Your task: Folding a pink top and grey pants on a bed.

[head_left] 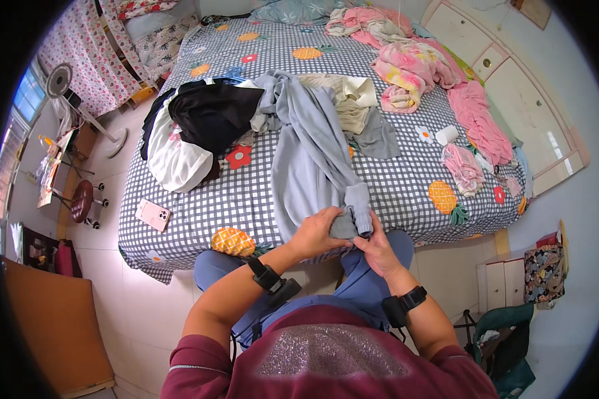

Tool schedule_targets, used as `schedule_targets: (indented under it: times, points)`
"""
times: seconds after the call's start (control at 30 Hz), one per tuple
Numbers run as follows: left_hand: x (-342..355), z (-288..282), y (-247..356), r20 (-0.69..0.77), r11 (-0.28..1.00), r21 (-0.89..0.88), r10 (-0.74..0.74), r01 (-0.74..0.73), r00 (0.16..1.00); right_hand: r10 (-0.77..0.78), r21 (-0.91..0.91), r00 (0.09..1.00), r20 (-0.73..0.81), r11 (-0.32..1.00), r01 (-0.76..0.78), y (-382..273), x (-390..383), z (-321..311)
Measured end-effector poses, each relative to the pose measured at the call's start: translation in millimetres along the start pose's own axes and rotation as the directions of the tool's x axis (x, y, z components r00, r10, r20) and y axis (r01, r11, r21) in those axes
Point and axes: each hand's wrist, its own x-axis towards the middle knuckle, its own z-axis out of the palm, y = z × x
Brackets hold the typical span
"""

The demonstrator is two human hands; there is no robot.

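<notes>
A long light grey garment (306,153), perhaps sweatpants, lies stretched over the bed toward me, its narrow cuffed ends nearest my body. My left hand (318,233) grips a darker grey piece of its cuff from the left, fingers closed. On the other side my right hand (378,249) pinches the ribbed cuff (357,203) between thumb and fingers. Both hands are close together at the bed's front edge. Whether the garment is one piece or has another cloth tucked in the cuff, I cannot tell.
The bed (406,193) has a checked sheet. Left of the garment lie black (216,113) and white clothes (176,159), with a pink phone (153,215) nearer. Beyond are beige clothes (356,100); pink bedding (476,120) and a white roll (447,135) lie right. A fan (90,113) stands left.
</notes>
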Motion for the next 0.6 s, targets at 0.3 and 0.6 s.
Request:
schedule_targets:
  times: [0.3,0.6]
  points:
    - [-10.3,0.0,23.0,0.003,0.871,-0.481,-0.115,0.102,0.993,-0.069,0.207,0.993,-0.097,0.974,0.088,-5.7,-6.6,8.2]
    - [-19.8,-21.5,46.0,0.169,0.328,-0.903,-0.321,0.277,0.932,-0.080,-0.130,0.995,-0.065,0.989,0.071,-17.8,-13.9,6.6]
